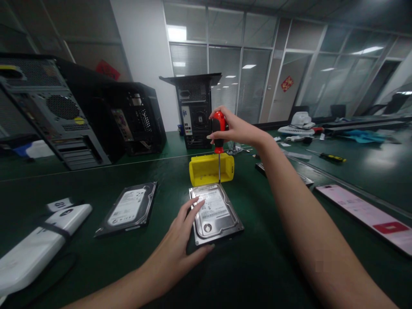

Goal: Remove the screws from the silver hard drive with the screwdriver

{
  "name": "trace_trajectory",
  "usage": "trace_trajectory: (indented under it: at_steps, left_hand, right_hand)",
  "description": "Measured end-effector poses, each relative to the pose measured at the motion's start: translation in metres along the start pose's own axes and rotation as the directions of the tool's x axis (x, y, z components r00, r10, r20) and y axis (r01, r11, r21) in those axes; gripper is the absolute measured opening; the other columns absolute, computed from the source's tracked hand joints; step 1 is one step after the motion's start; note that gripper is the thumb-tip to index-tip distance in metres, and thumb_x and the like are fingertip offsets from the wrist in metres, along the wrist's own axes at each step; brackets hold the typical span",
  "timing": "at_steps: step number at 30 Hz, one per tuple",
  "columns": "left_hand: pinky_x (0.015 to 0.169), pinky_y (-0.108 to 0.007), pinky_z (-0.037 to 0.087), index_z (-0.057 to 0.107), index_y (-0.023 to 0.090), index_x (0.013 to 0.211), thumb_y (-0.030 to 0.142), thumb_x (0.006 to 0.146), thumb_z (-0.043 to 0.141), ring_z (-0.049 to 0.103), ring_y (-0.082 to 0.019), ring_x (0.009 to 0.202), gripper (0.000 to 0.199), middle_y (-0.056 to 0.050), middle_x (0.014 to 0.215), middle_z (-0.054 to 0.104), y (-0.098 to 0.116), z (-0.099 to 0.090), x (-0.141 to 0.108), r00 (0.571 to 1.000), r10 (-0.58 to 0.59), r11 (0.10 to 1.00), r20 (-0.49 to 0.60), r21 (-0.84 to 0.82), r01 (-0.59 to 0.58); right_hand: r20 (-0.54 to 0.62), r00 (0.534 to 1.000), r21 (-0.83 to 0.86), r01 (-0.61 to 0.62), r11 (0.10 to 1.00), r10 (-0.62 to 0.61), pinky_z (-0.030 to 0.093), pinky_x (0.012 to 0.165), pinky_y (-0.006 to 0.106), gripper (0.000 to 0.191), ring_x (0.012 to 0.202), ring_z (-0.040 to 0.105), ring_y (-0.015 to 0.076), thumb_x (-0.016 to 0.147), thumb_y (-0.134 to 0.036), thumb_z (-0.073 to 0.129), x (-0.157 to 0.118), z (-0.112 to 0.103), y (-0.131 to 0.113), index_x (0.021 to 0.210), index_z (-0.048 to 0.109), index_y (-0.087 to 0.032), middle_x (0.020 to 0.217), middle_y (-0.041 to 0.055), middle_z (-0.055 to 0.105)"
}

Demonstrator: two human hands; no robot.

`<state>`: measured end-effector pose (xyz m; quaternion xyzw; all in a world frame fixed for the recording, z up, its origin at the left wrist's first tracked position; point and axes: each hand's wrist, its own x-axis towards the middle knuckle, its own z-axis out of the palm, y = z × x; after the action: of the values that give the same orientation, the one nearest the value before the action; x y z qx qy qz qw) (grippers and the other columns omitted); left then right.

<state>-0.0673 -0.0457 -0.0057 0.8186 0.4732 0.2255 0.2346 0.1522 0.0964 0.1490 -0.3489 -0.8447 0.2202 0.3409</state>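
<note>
A silver hard drive (217, 214) with a white label lies flat on the dark green tabletop in front of me. Over its left edge rests my left hand (186, 227), fingers spread, fingertips on the label and thumb along the near edge. My right hand (227, 126) grips the red and black handle of a screwdriver (219, 146) held upright. The screwdriver's shaft points down to the far edge of the drive, near its right corner; whether the tip sits in a screw is too small to tell. Just behind the drive stands a yellow plastic bin (206, 169), its open side facing me.
Another hard drive (130, 204) lies to the left, near a white strapped device (48, 240). A phone (363, 214) and a yellow-black screwdriver (331, 157) lie on the right. Computer cases (196, 111) stand at the back. My right forearm partly covers another drive (305, 180).
</note>
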Motion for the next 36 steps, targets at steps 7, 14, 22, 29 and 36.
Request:
trace_trajectory:
  at_steps: [7, 14, 22, 29, 36]
  left_hand:
    - [0.112, -0.054, 0.021, 0.014, 0.035, 0.145, 0.038, 0.083, 0.057, 0.023, -0.031, 0.138, 0.075, -0.003, 0.153, 0.011, -0.0001, -0.0001, -0.0005, 1.0, -0.01, 1.0, -0.009, 0.003, 0.01]
    - [0.111, -0.054, 0.022, 0.015, 0.034, 0.144, 0.039, 0.084, 0.056, 0.023, -0.031, 0.138, 0.073, -0.004, 0.153, 0.012, -0.0003, -0.0004, 0.0001, 1.0, -0.005, 1.0, -0.006, 0.011, 0.005]
    - [0.112, -0.053, 0.022, 0.015, 0.035, 0.144, 0.037, 0.084, 0.056, 0.022, -0.03, 0.138, 0.073, -0.003, 0.153, 0.012, 0.0011, -0.0001, -0.0004, 1.0, -0.02, 1.0, -0.008, 0.009, 0.02]
    - [0.11, -0.055, 0.025, 0.016, 0.036, 0.144, 0.037, 0.084, 0.056, 0.025, -0.033, 0.137, 0.072, -0.004, 0.153, 0.014, -0.0007, 0.0019, -0.0006, 0.999, 0.014, 1.0, -0.04, 0.002, -0.013]
    - [0.11, -0.054, 0.026, 0.017, 0.035, 0.144, 0.038, 0.084, 0.056, 0.026, -0.033, 0.136, 0.072, -0.004, 0.153, 0.015, 0.0007, 0.0017, -0.0009, 0.999, 0.003, 1.0, -0.041, -0.004, -0.003]
  right_hand:
    - [-0.038, 0.999, -0.009, 0.029, 1.0, -0.029, 0.057, 0.063, 0.03, 0.049, 0.077, 0.062, 0.016, 0.076, -0.019, 0.064, 0.0014, 0.0002, 0.0018, 0.114, 0.034, -0.018, 0.097, 0.0037, 0.051]
    - [-0.037, 0.999, -0.047, 0.009, 0.999, -0.01, 0.056, 0.06, 0.029, 0.05, 0.075, 0.06, 0.0154, 0.076, -0.019, 0.065, 0.0024, 0.0033, 0.0019, 0.116, 0.035, -0.017, 0.098, 0.0046, 0.048]
    - [-0.028, 1.0, -0.067, -0.002, 0.998, 0.0, 0.056, 0.063, 0.03, 0.049, 0.076, 0.059, 0.0152, 0.075, -0.02, 0.066, 0.0024, 0.0013, -0.0002, 0.114, 0.036, -0.018, 0.097, 0.0039, 0.046]
    - [0.047, 0.998, -0.127, 0.034, 0.991, -0.028, 0.053, 0.067, 0.027, 0.046, 0.081, 0.057, 0.0141, 0.076, -0.019, 0.063, 0.0009, 0.0056, -0.0005, 0.114, 0.038, -0.022, 0.104, 0.0043, 0.048]
    - [-0.059, 0.997, -0.17, 0.048, 0.984, -0.059, 0.053, 0.067, 0.028, 0.048, 0.079, 0.056, 0.0138, 0.075, -0.021, 0.063, 0.0003, -0.0016, 0.0023, 0.116, 0.038, -0.021, 0.1, 0.0032, 0.048]
